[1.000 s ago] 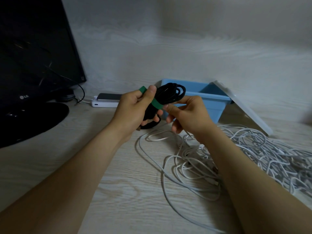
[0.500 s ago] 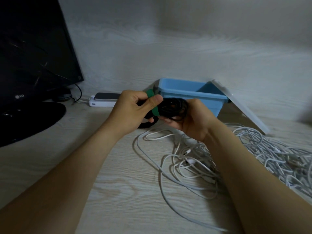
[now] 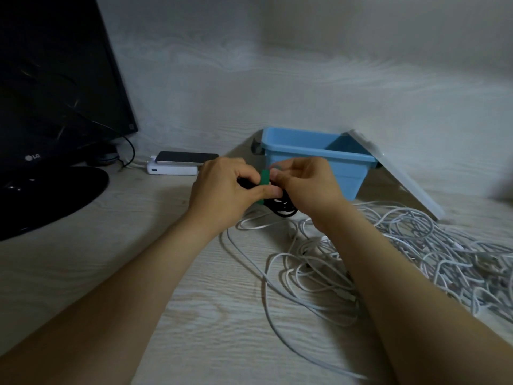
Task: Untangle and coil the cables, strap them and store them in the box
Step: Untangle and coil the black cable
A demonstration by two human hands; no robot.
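Two bare hands meet above a pale wood-grain desk (image 3: pixel 111 273). The left hand (image 3: pixel 222 190) and right hand (image 3: pixel 305 187) both grip a small coil of black cable (image 3: pixel 280 208), with a green strap (image 3: pixel 263 182) wrapped upright around its middle. Just behind sits an open blue box (image 3: pixel 313 152), its white lid (image 3: pixel 399 173) leaning against it. A tangle of white cables (image 3: pixel 388 254) sprawls below and to the right.
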